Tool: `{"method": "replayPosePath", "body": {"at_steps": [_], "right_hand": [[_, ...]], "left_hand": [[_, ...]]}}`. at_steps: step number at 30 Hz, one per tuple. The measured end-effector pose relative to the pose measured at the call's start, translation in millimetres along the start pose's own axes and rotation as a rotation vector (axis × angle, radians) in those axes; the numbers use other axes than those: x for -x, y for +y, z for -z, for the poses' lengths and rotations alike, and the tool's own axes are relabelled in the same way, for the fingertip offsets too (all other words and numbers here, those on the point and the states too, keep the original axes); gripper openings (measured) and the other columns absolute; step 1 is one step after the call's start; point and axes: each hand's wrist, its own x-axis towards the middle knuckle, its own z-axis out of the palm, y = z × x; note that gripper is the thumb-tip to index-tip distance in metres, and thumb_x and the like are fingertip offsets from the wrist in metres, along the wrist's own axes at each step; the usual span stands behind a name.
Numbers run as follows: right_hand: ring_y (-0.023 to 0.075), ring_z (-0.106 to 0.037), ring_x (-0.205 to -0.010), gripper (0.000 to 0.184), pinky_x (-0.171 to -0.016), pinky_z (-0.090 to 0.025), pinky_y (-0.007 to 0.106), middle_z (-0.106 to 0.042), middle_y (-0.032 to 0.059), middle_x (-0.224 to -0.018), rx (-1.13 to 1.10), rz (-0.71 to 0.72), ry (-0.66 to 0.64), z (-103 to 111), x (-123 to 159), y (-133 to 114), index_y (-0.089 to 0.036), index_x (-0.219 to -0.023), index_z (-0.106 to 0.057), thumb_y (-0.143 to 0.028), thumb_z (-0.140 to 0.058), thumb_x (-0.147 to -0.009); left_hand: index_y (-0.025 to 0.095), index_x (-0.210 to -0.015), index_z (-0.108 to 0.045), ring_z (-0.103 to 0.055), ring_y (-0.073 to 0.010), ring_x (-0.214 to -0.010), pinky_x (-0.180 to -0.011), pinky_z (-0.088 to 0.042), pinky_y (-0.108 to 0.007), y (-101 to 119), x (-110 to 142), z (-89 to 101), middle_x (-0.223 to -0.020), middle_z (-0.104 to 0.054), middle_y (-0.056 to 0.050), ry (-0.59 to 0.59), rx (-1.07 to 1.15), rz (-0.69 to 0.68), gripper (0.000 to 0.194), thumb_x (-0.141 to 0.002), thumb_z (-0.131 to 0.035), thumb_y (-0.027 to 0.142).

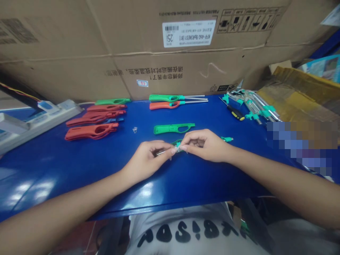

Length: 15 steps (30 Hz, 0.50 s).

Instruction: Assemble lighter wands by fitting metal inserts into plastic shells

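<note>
Close together over the table, my left hand [150, 156] and my right hand [205, 144] pinch a small teal-and-clear lighter part [178, 145] between their fingertips. Its exact shape is mostly covered by the fingers. A thin metallic piece [160, 153] shows beneath the left fingers. Just behind the hands lies a green lighter casing half [173, 128], inner side up. Past my right hand a teal piece with a metal end [227, 139] sticks out. Several small screws [135, 130] lie loose to the left.
Red lighter casings [91, 131] pile up at left, near a white power strip [39, 122]. Green and red long-nosed lighters [164, 105] lie at the back. A screwdriver [236, 112] and several metal-tubed lighter inserts [259, 104] are at right. A cardboard box [132, 39] stands behind.
</note>
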Motion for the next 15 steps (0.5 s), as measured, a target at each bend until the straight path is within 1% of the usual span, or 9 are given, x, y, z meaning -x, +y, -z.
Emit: {"method": "replayPosePath", "body": {"at_steps": [7,12,15], "right_hand": [[0.0121,-0.056,-0.066,0.022,-0.062,-0.044,0.026,-0.063,0.0015,-0.074,-0.006,-0.009,-0.014,1.1,-0.2,-1.3,-0.015,-0.082,-0.07,-0.036,-0.068,-0.087],[0.011,-0.058,-0.067,0.02,-0.064,-0.047,0.025,-0.065,0.0009,-0.074,-0.106,-0.043,0.009,2.1,-1.6,-1.7,-0.015,-0.082,-0.07,-0.035,-0.073,-0.083],[0.0103,-0.058,-0.066,0.024,-0.064,-0.047,0.024,-0.066,0.0006,-0.074,-0.167,-0.053,0.008,4.2,-3.1,-2.3,-0.015,-0.081,-0.069,-0.037,-0.079,-0.079]], "left_hand": [[0.015,-0.088,-0.078,-0.061,-0.0133,-0.069,-0.061,-0.044,-0.023,-0.6,0.5,-1.5,-0.079,-0.071,-0.003,-0.011,-0.036,-0.032,0.026,-0.093,-0.066,0.037],[0.014,-0.089,-0.078,-0.062,-0.0143,-0.07,-0.062,-0.045,-0.024,0.1,0.3,-1.9,-0.079,-0.072,-0.004,0.009,-0.011,-0.02,0.027,-0.092,-0.066,0.038],[0.014,-0.087,-0.078,-0.062,-0.0142,-0.069,-0.062,-0.045,-0.024,1.1,0.3,-2.2,-0.078,-0.073,-0.004,0.015,0.012,0.001,0.027,-0.091,-0.067,0.038]]}}
